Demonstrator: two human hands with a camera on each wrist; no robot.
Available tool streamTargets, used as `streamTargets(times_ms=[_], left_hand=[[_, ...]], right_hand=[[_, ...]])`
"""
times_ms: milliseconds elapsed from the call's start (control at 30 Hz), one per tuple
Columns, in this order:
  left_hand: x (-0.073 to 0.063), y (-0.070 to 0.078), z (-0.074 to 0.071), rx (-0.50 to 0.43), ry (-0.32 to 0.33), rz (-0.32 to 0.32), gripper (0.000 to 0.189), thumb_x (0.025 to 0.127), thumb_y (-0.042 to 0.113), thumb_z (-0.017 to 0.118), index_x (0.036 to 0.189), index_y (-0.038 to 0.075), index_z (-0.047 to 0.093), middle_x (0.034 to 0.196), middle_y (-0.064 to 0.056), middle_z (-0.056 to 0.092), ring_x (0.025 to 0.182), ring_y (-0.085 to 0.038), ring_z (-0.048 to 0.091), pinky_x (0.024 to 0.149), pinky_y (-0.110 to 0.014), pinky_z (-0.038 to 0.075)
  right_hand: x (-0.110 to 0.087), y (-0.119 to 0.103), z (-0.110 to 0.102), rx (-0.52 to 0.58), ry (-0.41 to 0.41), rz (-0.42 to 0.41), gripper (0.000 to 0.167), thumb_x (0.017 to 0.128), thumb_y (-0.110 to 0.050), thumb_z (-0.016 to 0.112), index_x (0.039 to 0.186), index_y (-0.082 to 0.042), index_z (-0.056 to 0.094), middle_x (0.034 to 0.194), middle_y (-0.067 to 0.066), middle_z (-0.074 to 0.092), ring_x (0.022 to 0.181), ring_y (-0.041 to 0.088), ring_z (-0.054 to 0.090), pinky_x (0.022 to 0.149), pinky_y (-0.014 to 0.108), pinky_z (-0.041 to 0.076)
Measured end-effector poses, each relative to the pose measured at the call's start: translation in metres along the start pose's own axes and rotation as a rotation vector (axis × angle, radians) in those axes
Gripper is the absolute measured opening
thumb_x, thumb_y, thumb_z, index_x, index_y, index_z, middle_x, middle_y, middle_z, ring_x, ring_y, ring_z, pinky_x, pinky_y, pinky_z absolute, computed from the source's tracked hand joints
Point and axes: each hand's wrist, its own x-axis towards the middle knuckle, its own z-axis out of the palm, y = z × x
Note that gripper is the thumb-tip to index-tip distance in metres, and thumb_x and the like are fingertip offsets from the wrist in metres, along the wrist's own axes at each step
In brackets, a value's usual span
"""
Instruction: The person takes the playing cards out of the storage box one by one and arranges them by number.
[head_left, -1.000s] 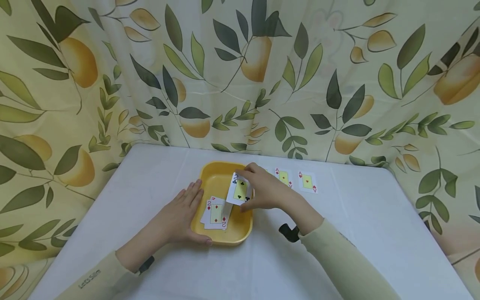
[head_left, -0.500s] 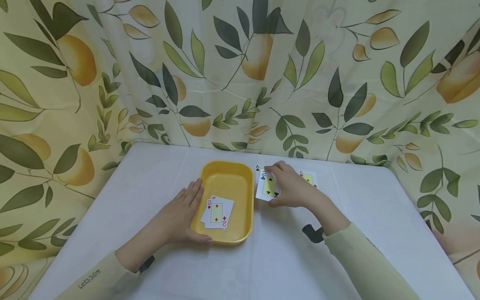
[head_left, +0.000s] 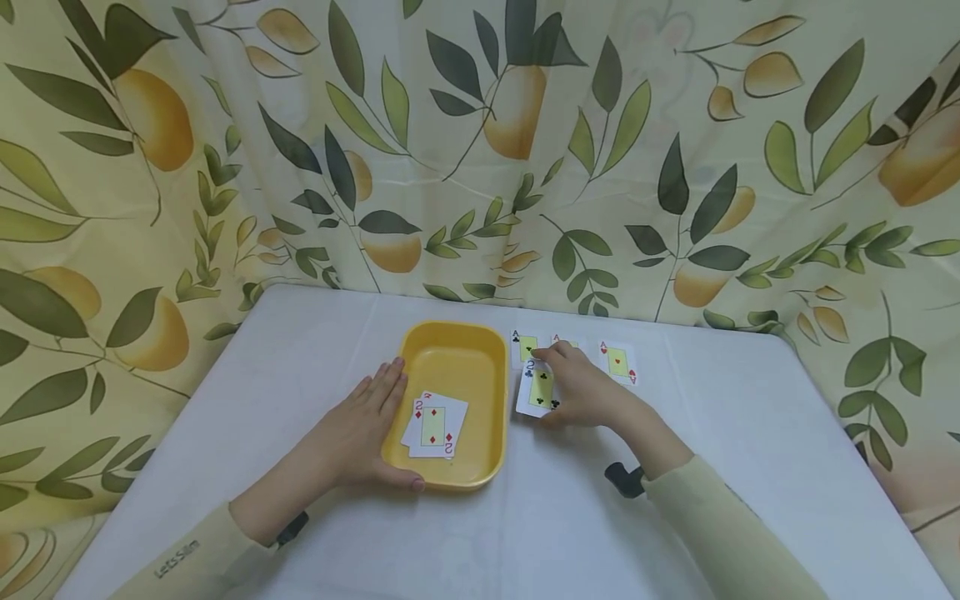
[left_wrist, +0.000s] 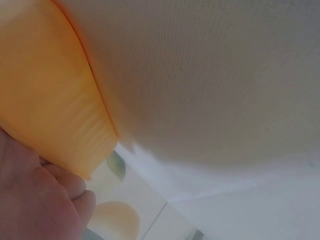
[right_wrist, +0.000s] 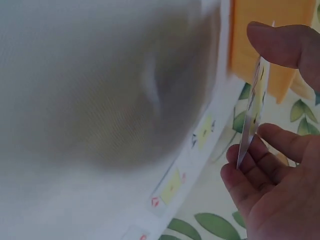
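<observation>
A two of clubs (head_left: 538, 393) is pinched by its edges between thumb and fingers of my right hand (head_left: 588, 387), just right of the yellow tray (head_left: 492, 450). In the right wrist view the card appears nearly edge-on, held off the tabletop. Its top edge overlaps the lower part of an ace of clubs (head_left: 525, 342). My left hand (head_left: 362, 433) rests along the tray's left side, fingers extended against the wall and thumb at the near corner. Inside the tray, a two of diamonds (head_left: 432, 427) covers most of another card (head_left: 459, 408).
A red ace (head_left: 562, 341), partly hidden by my right hand, and another red ace (head_left: 618, 362) continue the row at the back right. White cloth (head_left: 570, 533) covers the table. A fruit-patterned curtain (head_left: 465, 192) hangs behind its far edge.
My right hand has carried the two of clubs rightward from above the tray, then slightly toward me, below the ace of clubs. The left hand and tray have stayed put.
</observation>
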Motion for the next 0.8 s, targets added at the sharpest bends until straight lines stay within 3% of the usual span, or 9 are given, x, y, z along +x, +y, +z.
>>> streamTargets(times_ms=[267,533,800], left_hand=[[0.001,-0.001,-0.002,0.010,-0.017,-0.010,0.146,0.060,0.103,0.039,0.157,-0.004,0.015,0.167,-0.019,0.000,0.154,-0.035,0.010,0.124,-0.047,0.020],[0.001,0.001,0.000,-0.001,-0.022,-0.014,0.145,0.061,0.100,0.046,0.157,-0.004,0.016,0.167,-0.019,0.000,0.154,-0.035,0.010,0.123,-0.047,0.020],[0.002,0.000,0.001,0.000,-0.029,-0.026,0.146,0.059,0.101,0.044,0.158,-0.002,0.015,0.167,-0.017,0.000,0.154,-0.033,0.008,0.124,-0.046,0.019]], right_hand=[[0.011,-0.002,0.012,-0.012,-0.064,-0.007,0.094,0.064,-0.025,0.093,0.146,-0.008,0.049,0.138,0.009,0.049,0.122,0.025,0.048,0.108,0.045,0.046],[0.018,0.001,0.020,-0.027,-0.107,0.015,0.090,0.067,-0.023,0.091,0.145,-0.011,0.050,0.136,0.006,0.050,0.117,0.024,0.046,0.104,0.042,0.049],[0.018,0.003,0.018,-0.045,-0.104,0.015,0.091,0.067,-0.025,0.090,0.146,-0.009,0.049,0.137,0.009,0.050,0.120,0.026,0.047,0.106,0.044,0.048]])
